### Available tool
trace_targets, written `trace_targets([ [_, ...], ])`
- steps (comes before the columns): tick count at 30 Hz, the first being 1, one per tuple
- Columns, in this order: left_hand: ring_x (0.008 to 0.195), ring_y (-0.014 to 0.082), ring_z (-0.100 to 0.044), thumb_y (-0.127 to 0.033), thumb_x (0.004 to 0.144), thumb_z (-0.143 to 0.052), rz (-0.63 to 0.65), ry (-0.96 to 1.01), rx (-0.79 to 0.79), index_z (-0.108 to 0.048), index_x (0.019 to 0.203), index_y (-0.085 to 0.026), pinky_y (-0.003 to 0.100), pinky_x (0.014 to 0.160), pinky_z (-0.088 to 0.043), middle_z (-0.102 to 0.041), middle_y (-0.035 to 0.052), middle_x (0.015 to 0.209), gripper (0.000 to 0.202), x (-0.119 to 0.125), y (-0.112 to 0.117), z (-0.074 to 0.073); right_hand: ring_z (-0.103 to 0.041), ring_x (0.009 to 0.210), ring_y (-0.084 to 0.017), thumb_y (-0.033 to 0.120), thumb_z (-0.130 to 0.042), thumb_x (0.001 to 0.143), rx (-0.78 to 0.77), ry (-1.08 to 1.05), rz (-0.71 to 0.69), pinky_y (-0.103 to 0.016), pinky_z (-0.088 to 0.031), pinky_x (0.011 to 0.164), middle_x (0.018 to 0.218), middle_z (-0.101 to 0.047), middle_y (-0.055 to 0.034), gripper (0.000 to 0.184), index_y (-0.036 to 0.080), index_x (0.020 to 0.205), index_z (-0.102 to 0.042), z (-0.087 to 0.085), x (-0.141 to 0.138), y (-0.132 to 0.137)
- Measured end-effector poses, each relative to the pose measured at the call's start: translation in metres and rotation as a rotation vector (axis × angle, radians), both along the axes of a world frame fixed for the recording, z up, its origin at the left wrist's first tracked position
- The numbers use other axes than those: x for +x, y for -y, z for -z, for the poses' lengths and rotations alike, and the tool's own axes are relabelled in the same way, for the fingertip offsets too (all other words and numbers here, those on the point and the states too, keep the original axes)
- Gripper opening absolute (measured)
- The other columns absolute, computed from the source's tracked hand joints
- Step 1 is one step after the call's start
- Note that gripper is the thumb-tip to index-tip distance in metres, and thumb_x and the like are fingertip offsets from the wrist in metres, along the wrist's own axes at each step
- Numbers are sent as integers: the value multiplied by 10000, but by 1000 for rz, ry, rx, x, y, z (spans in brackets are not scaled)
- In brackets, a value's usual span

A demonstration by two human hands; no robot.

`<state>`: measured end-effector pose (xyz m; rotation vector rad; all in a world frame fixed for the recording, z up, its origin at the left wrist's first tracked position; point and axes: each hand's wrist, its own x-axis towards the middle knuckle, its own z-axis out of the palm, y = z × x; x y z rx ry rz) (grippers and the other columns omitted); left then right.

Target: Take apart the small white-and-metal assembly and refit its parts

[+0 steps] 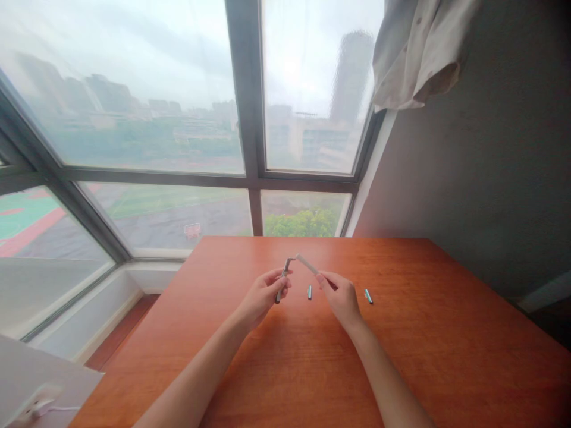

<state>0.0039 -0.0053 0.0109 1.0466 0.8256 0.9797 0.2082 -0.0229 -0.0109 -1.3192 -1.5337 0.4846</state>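
Head view: I see the left hand (264, 297) pinching a dark rod (278, 296), right hand (342, 296) pinching a pale stick (307, 263). Teal piece (368, 296), its three o'clock!

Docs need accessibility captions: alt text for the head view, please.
The left hand holds a slim dark object and the right hand a pale stick, tips close together above a reddish-brown table. Two small pieces lie on it; windows stand beyond.

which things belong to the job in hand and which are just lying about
Belonging:
dark stick, in the left hand
pale stick, in the right hand
two small pieces on the table, probably

Just around:
hanging cloth
wall socket
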Motion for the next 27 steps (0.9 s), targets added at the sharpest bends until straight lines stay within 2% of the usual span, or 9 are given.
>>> trace_targets([
  [7,590,97,-470,-408,720,-702,3,-51,39,-665,1026,-137,226,567,-363,-593,40,752,411,1,0,3,-631,687,-175,418,-487,874,15,-32,-70,-234,-469,618,767,-702,-45,345,174,886,-730,-1,-4,2],
  [13,581,94,-445,-453,774,-640,1,-15,47,-663,1030,-127,224,560,-349,-556,27,720,415,-1,-2,4,-616,649,-171,441,-472,879,-6,9,-42,-230,-446,585,707,-686,-46,389,159,804,-728,2,-1,-1],
  [21,581,93,-445,-466,759,-656,4,-8,42,-671,1009,-131,223,560,-344,-556,25,715,418,0,-1,5,-615,676,-176,443,-484,873,-2,-64,-84,-237,-460,602,745,-691,-53,380,156,881,-732,-3,-4,3],
  [27,575,87,-426,-446,757,-671,20,21,15,-672,984,-124,222,560,-319,-535,11,684,393,2,0,6,-589,635,-159,401,-490,886,16,-20,-87,-229,-434,581,676,-657,-30,341,159,885,-729,-2,-5,3],
])
